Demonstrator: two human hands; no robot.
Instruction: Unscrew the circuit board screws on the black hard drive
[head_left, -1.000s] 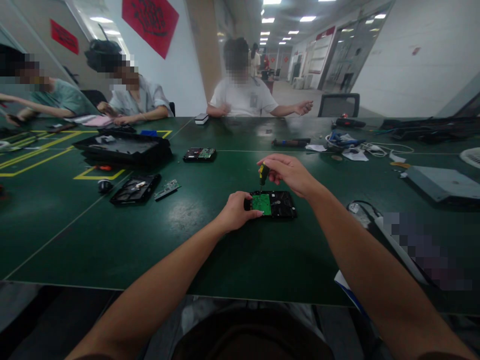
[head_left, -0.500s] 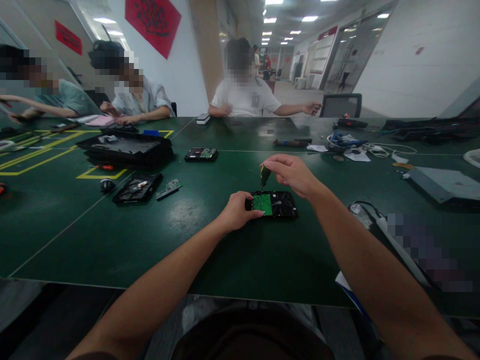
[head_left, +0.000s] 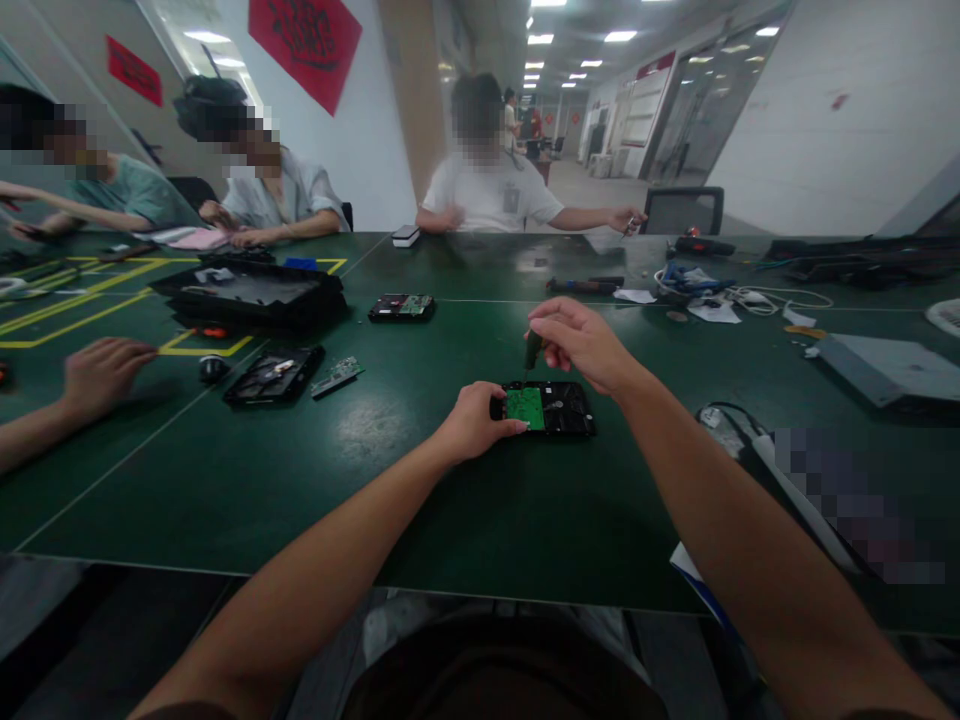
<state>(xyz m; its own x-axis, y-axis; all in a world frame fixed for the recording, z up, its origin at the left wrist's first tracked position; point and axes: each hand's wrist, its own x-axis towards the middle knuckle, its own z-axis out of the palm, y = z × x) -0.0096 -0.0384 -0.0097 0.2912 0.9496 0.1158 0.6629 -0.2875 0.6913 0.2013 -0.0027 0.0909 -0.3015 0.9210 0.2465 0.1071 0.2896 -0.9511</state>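
Observation:
A black hard drive [head_left: 568, 408] with a green circuit board [head_left: 523, 409] facing up lies flat on the table in front of me. My left hand [head_left: 476, 425] grips its left end, thumb along the near edge and fingers at the far side. Above the board, my right hand [head_left: 576, 345] has its fingers closed around the handle of a small dark screwdriver [head_left: 532, 352]. The screwdriver stands nearly upright, its tip down at the drive's far edge; whether it sits in a screw I cannot tell.
Left of the drive lie a loose circuit board [head_left: 337, 378], an opened drive case [head_left: 275, 377] and a black tray [head_left: 251, 295]. Another hard drive [head_left: 402, 307] sits farther back. Another person's hand [head_left: 109, 378] reaches in from the left. A grey metal box [head_left: 892, 365] and cables [head_left: 772, 297] lie right.
Another person's hand has come in over the table at the left. My right hand has turned the screwdriver slightly, its fingers shifted on the handle. My left hand and the drive stay put.

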